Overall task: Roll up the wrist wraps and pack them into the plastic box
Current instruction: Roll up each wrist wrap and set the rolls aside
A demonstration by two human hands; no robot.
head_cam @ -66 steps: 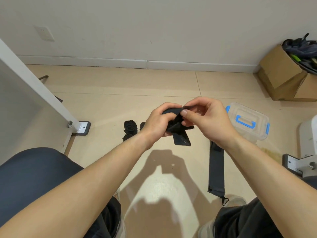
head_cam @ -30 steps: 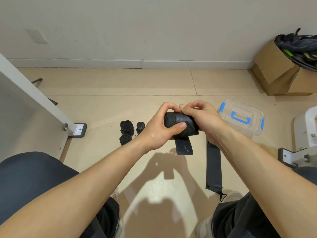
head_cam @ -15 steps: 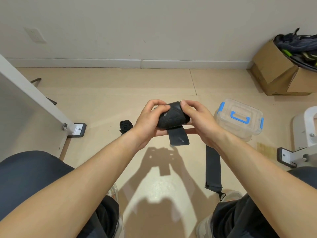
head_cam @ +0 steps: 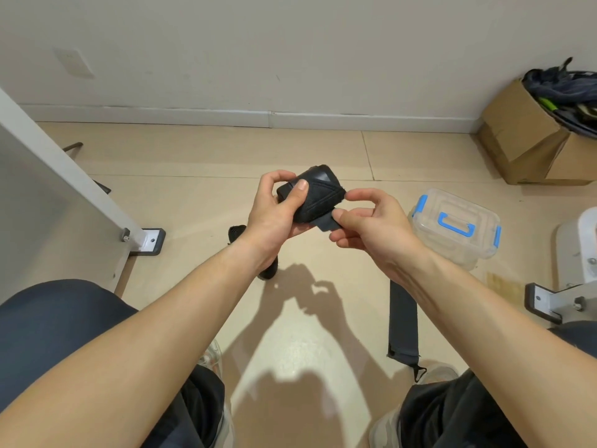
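My left hand [head_cam: 271, 218] grips the rolled wrist wrap [head_cam: 318, 195], thumb pressed across it. Its long axis seems to run 8 to 2 o'clock, though my palm hides one end. My right hand [head_cam: 371, 227] pinches the loose tail [head_cam: 324, 223] at the roll's 5 o'clock. The plastic box [head_cam: 452, 221], lid on, sits at 3 o'clock, nearer my right.

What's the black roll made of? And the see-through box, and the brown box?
The black roll looks like matte woven fabric; stitched seams show on it. The see-through box looks like clear, shiny hard plastic, with a blue handle and clips. The brown box looks like dull cardboard, its flaps folded open.
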